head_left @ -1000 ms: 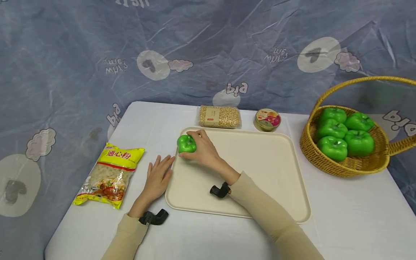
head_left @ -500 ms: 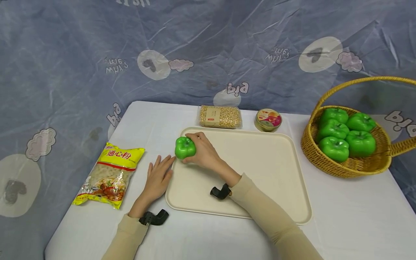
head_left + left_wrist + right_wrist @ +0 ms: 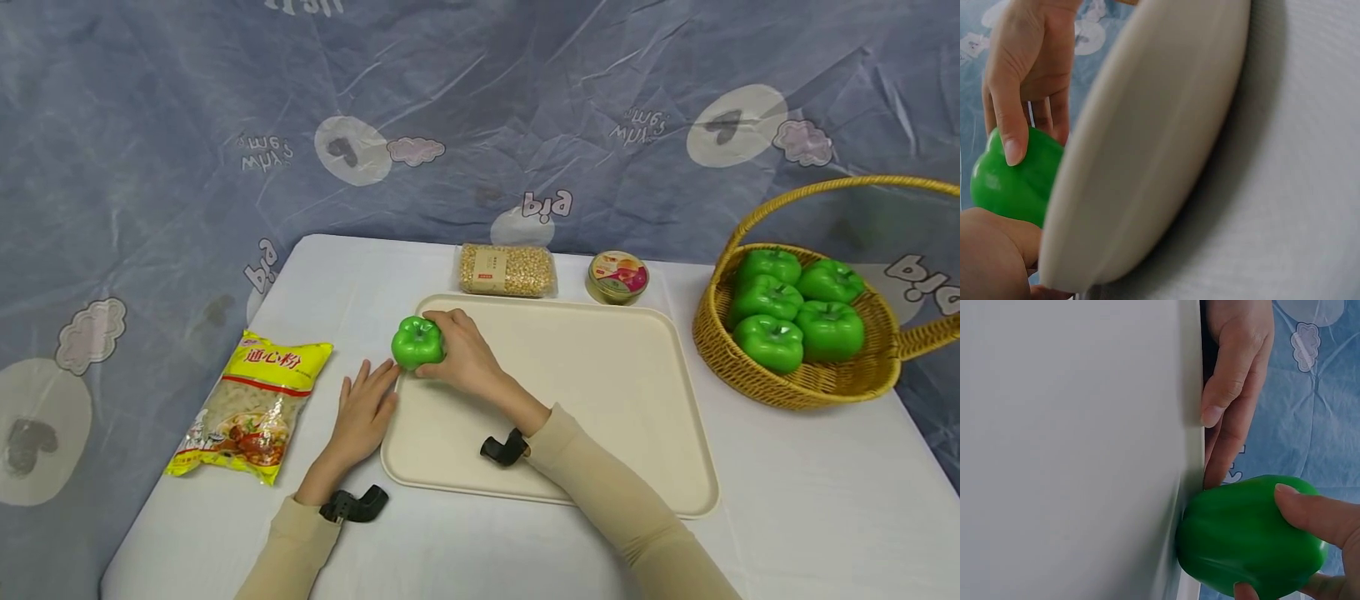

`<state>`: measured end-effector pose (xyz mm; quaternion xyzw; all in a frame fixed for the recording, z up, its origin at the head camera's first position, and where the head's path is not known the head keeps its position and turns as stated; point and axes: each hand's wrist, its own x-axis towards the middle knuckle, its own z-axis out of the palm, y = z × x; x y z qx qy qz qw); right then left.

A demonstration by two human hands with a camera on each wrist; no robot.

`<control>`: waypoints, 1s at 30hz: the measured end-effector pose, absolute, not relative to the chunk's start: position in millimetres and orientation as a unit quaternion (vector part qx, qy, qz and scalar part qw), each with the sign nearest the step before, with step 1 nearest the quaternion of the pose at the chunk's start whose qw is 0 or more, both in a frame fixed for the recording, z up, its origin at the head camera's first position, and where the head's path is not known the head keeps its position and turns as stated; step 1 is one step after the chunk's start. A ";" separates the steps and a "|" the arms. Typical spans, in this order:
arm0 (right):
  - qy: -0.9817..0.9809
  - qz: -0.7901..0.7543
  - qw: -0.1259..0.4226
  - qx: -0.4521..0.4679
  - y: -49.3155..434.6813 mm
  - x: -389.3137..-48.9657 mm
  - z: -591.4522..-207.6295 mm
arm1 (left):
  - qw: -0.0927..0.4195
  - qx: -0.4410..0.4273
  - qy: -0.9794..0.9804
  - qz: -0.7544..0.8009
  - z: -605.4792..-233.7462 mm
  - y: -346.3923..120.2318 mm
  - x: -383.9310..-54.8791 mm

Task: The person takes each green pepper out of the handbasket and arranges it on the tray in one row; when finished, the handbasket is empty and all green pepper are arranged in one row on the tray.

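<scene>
My right hand (image 3: 465,354) grips a green bell pepper (image 3: 417,342) between thumb and fingers, over the left rim of the beige tray (image 3: 570,400). In the right wrist view the bell pepper (image 3: 1250,537) overlaps the tray's edge, with the thumb (image 3: 1310,512) against its side. My left hand (image 3: 365,417) lies on the white table with fingers spread, close along the tray's left edge. Its fingertips come near the bell pepper from below in the head view. In the left wrist view, the right hand (image 3: 1035,62) reaches down to the bell pepper (image 3: 1019,178) beyond the tray wall (image 3: 1141,144).
A yellow bag of pasta (image 3: 255,404) lies left of the left hand. Behind the tray are a pack of corn kernels (image 3: 517,271) and a round tin (image 3: 617,277). A wicker basket (image 3: 750,375) with several green bell peppers (image 3: 768,342) stands at the right.
My right hand has moved the bell pepper a little left and toward me, out to the tray's left rim, turning its stem end upward. The left hand has stayed in place.
</scene>
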<state>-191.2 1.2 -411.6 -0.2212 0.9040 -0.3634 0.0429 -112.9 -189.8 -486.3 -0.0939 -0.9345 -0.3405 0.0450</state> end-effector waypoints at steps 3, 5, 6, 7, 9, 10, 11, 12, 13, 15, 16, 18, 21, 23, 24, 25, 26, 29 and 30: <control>0.902 -0.368 0.040 -0.221 0.3 -190.2 -412.2 | 0.048 -0.095 -0.935 -0.340 -487.0 -189.9 -113.1; 0.901 -0.372 0.038 -0.221 0.0 -189.5 -412.5 | 0.049 -0.096 -0.935 -0.338 -487.4 -189.9 -113.4; 0.900 -0.374 0.038 -0.221 -0.1 -189.3 -412.6 | 0.049 -0.096 -0.935 -0.339 -487.4 -190.0 -113.5; 0.899 -0.375 0.038 -0.221 -0.2 -189.1 -412.6 | 0.049 -0.095 -0.935 -0.339 -487.6 -190.2 -113.8; 0.899 -0.376 0.039 -0.221 -0.2 -188.8 -412.8 | 0.049 -0.095 -0.935 -0.338 -487.7 -190.2 -113.8; 0.899 -0.376 0.040 -0.220 -0.1 -188.5 -412.8 | 0.049 -0.096 -0.935 -0.338 -487.8 -190.1 -113.6; 0.899 -0.376 0.041 -0.220 -0.1 -188.5 -412.9 | 0.049 -0.096 -0.935 -0.338 -487.9 -190.1 -113.4; 0.899 -0.376 0.042 -0.219 0.0 -188.5 -413.0 | 0.050 -0.096 -0.935 -0.338 -488.0 -189.9 -113.4; 0.900 -0.375 0.042 -0.219 0.0 -188.5 -413.2 | 0.051 -0.096 -0.935 -0.339 -487.9 -189.8 -113.4; 0.900 -0.374 0.043 -0.218 0.4 -188.3 -413.4 | 0.053 -0.096 -0.935 -0.338 -488.0 -189.5 -113.4; 0.901 -0.373 0.043 -0.218 0.7 -188.1 -413.7 | 0.055 -0.097 -0.935 -0.337 -487.9 -189.4 -113.3; 0.901 -0.374 0.041 -0.218 1.3 -187.8 -414.0 | 0.058 -0.097 -0.935 -0.336 -487.9 -189.3 -113.4; 0.900 -0.376 0.038 -0.219 2.2 -187.4 -414.3 | 0.058 -0.096 -0.936 -0.335 -488.3 -189.3 -113.7; 0.899 -0.378 0.037 -0.221 2.3 -187.7 -414.6 | 0.056 -0.094 -0.935 -0.337 -488.5 -189.6 -113.7; 0.899 -0.377 0.037 -0.221 2.3 -187.9 -414.8 | 0.054 -0.093 -0.935 -0.338 -488.5 -189.7 -113.9; 0.899 -0.376 0.037 -0.223 2.2 -188.3 -415.0 | 0.053 -0.093 -0.935 -0.338 -488.4 -189.8 -113.8; 0.899 -0.375 0.037 -0.225 2.0 -188.7 -415.2 | 0.051 -0.093 -0.935 -0.339 -488.3 -189.9 -113.8; 0.898 -0.374 0.040 -0.228 1.6 -190.0 -416.0 | 0.043 -0.091 -0.935 -0.341 -488.1 -190.3 -113.7; 0.897 -0.374 0.041 -0.230 1.4 -190.3 -416.2 | 0.040 -0.089 -0.935 -0.342 -488.0 -190.4 -113.6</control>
